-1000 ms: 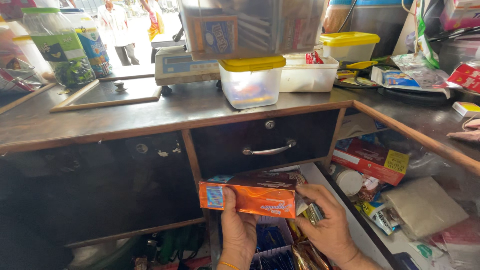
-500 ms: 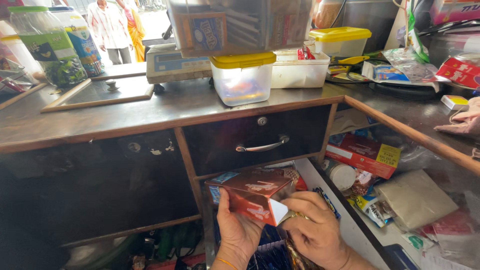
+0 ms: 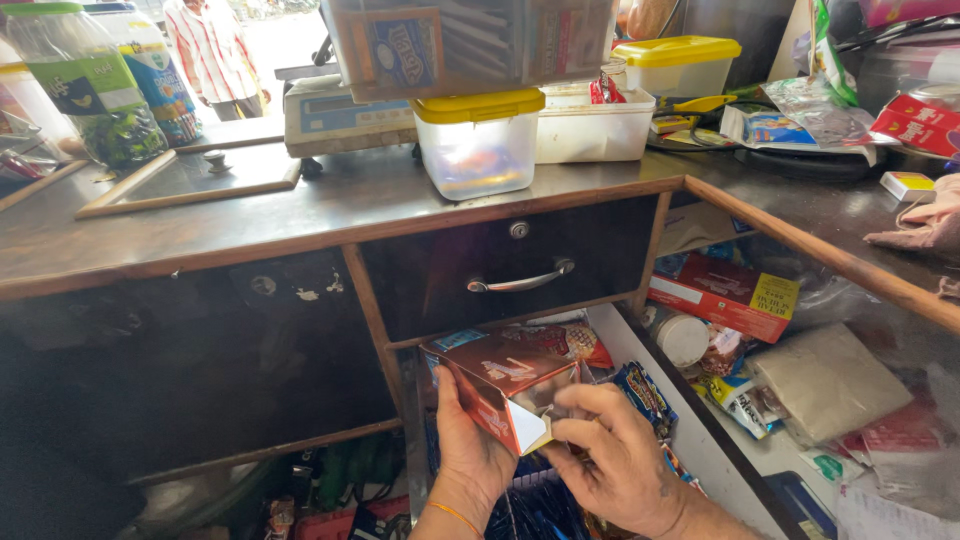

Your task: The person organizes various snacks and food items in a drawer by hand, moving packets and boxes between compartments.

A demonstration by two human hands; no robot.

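Observation:
A brown and orange carton (image 3: pixel 500 385) is tilted with its open end toward me, low in the middle of the view. My left hand (image 3: pixel 467 450) grips it from below and behind. My right hand (image 3: pixel 620 455) is at the open end, fingers on the white inner flap. Both hands hover over an open shelf space stuffed with snack packets (image 3: pixel 640 390). A closed dark drawer with a metal handle (image 3: pixel 520 282) is just above the carton.
On the dark counter (image 3: pixel 300 215) stand a clear tub with a yellow lid (image 3: pixel 480 140), a white tub (image 3: pixel 590 125), a weighing scale (image 3: pixel 340 115) and sweet jars (image 3: pixel 90 85). A red box (image 3: pixel 725 295) and bags fill the right shelf. Another person's hand (image 3: pixel 925 225) rests at far right.
The carton was held flat with its long side facing me; it has turned end-on and tilted, and my right hand has moved onto its open end flap.

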